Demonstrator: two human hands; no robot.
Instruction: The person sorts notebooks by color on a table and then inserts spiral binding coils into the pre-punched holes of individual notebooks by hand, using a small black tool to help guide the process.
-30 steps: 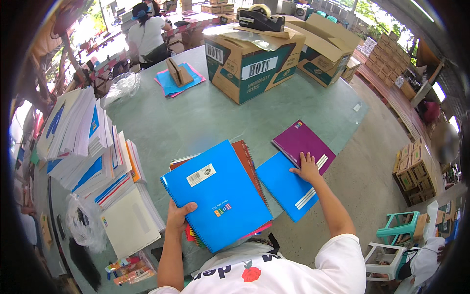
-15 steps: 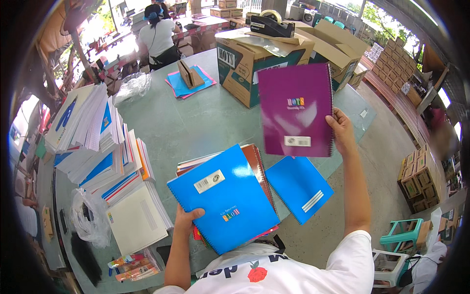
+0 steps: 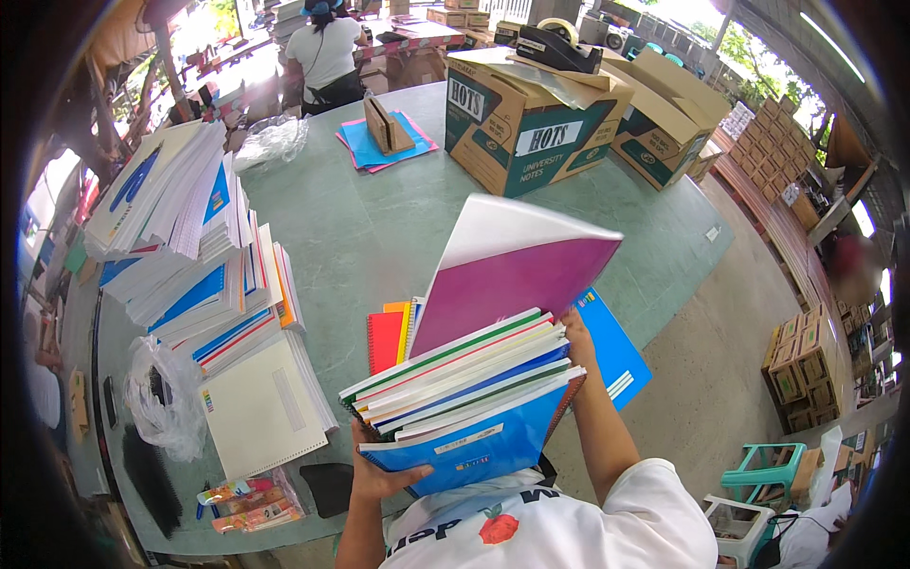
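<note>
Above the counter (image 3: 379,228) near edge, tilted stack of notebooks (image 3: 469,389) clamped from below in left hand (image 3: 379,474) fingers, purple notebook (image 3: 512,275) pressed against its far side by right hand (image 3: 575,332). Just right, one blue notebook (image 3: 616,351) overhanging the edge. Beyond open green surface, two cardboard boxes (image 3: 521,133), contents unseen.

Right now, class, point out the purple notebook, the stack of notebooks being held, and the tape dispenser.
purple notebook (image 3: 512,284), head view, middle of its purple cover.
stack of notebooks (image 3: 464,379), head view, page edges facing the camera.
tape dispenser (image 3: 555,47), head view, its black body.
</note>
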